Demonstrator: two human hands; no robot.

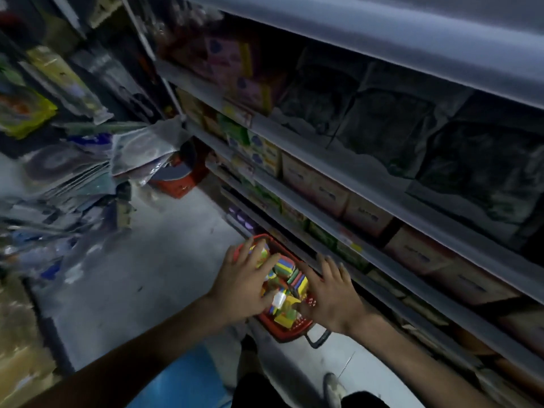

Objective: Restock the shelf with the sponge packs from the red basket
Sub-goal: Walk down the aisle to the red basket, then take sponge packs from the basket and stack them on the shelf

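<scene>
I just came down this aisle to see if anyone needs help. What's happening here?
A person is reaching down with both hands over a red basket that sits on the floor at the foot of the shelves. The basket is full of colourful sponge packs. The left hand and right hand are spread with straight fingers above the packs. No pack has been lifted out yet. The picture is too blurred to tell whether the fingers are touching the packs.
</scene>
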